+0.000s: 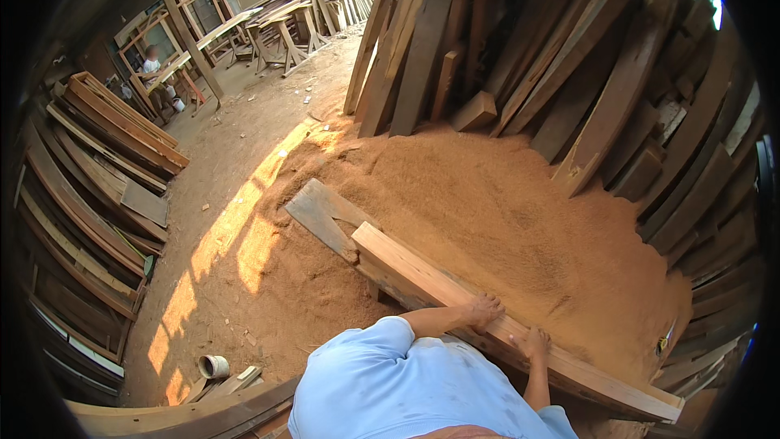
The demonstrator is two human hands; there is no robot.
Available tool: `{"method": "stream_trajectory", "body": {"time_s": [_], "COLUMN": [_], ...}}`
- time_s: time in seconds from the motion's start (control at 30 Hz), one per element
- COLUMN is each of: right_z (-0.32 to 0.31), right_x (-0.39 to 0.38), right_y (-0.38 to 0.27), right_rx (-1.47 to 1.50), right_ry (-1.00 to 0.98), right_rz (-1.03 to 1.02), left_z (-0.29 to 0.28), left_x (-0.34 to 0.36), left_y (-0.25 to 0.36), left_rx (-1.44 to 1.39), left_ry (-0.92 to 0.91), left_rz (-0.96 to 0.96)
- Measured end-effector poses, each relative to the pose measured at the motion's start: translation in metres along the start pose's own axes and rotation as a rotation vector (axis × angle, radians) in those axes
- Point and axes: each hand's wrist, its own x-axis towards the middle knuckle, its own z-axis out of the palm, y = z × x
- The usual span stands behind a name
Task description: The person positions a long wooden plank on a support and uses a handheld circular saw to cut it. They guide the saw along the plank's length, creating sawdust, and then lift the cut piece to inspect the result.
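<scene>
A long pale wooden plank (pixel 422 272) lies slanted on a heap of orange sawdust (pixel 504 211), running from the centre down to the lower right. My left hand (pixel 483 311) rests on the plank's near edge with fingers curled over it. My right hand (pixel 536 344) presses on the same plank a little further right. A grey weathered board (pixel 323 215) lies under the plank's far end. My light blue shirt fills the bottom centre.
Dark planks (pixel 520 49) lean in a thick stack behind the sawdust and along the right. Stacked boards (pixel 97 171) line the left. A small white cup (pixel 214 367) lies on the dirt floor. A person (pixel 152 61) stands far off by wooden trestles (pixel 280 32).
</scene>
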Motion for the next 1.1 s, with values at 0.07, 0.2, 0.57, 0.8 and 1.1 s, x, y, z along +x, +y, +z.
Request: {"method": "stream_trajectory", "body": {"time_s": [0.07, 0.2, 0.57, 0.8, 1.1], "right_z": [0.002, 0.012, 0.008, -0.012, -0.008], "right_x": [0.002, 0.005, 0.015, 0.016, 0.036], "right_y": [-0.005, -0.009, -0.036, -0.04, -0.027], "right_rx": [0.016, 0.065, 0.087, 0.05, 0.013], "right_ry": [0.013, 0.09, 0.087, -0.029, -0.106], "right_rz": [0.042, 0.06, 0.149, 0.181, 0.177], "left_z": [0.0, 0.013, 0.137, 0.191, 0.211], "left_x": [-0.004, -0.029, -0.33, -0.4, -0.41], "left_y": [-0.006, -0.02, -0.141, -0.019, 0.036], "left_rx": [-0.049, -0.216, -0.604, -0.963, -1.237], "left_ry": [0.004, 0.29, -0.03, -0.461, -0.407], "left_rz": [0.017, 0.1, -0.848, -0.927, -1.085]}}
